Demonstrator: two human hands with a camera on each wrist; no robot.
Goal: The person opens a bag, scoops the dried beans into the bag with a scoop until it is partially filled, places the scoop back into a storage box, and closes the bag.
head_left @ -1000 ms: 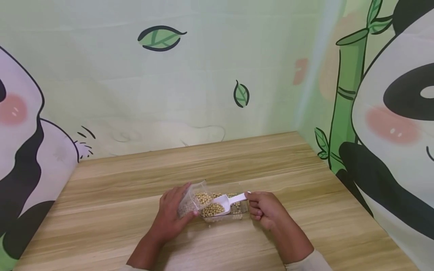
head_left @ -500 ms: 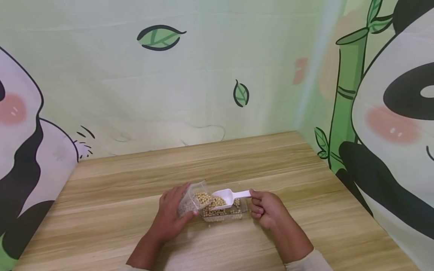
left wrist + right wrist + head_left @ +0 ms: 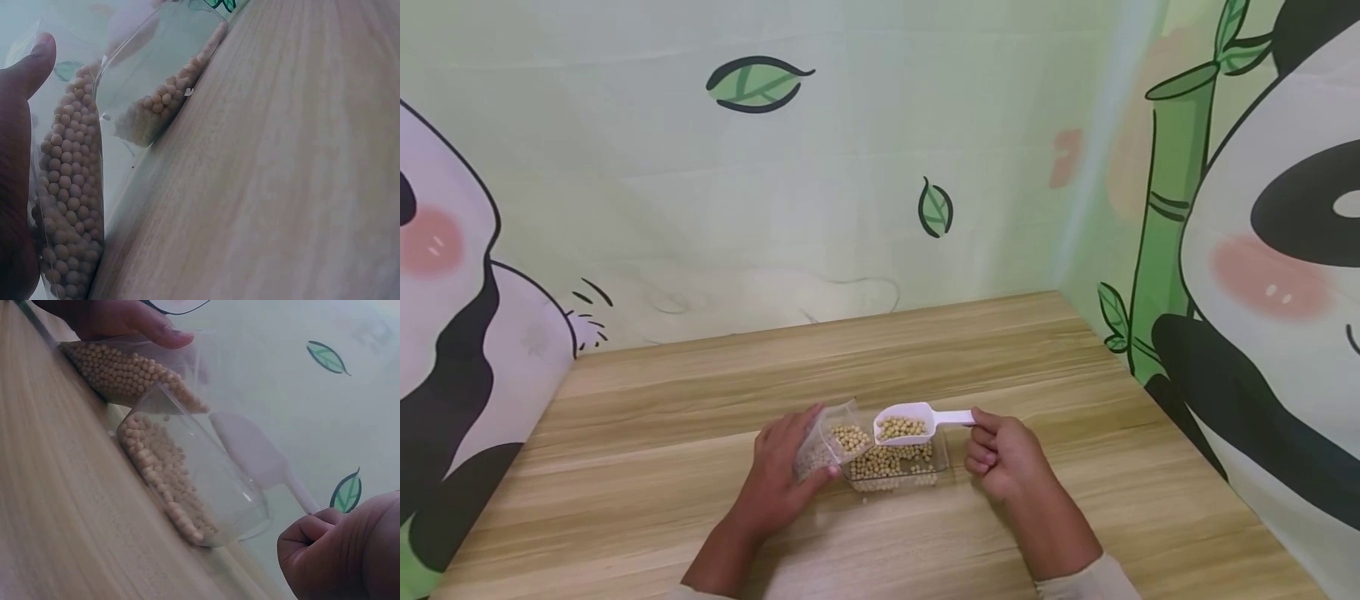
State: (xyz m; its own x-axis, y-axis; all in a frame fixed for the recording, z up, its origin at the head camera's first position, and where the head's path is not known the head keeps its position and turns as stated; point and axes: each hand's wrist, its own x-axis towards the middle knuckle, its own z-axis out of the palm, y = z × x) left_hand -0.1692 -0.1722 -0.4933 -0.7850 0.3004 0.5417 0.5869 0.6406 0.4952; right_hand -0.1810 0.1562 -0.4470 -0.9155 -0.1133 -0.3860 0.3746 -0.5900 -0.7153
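My left hand [image 3: 781,471] grips a clear plastic container [image 3: 65,181] of pale, round soybeans, thumb on the near side and fingers on the far side. The container is tilted, its open mouth facing right over the left end of a low clear plastic box [image 3: 942,467]. More soybeans [image 3: 156,469] lie in that box. My right hand [image 3: 1011,458] pinches the handle end of a white scoop [image 3: 928,433] between thumb and curled fingers. Soybeans fill the scoop's bowl, which is held level above the box, close beside the tilted container's mouth.
A wood-grain table [image 3: 700,400] carries everything. One loose bean [image 3: 864,501] lies just in front of the box. Behind and to the right stand cloth walls [image 3: 850,125] printed with pandas, bamboo and leaves.
My right hand has drawn the scoop up out of the beans in the box and a little to the right, with beans in its bowl. The left hand and its container have stayed put.
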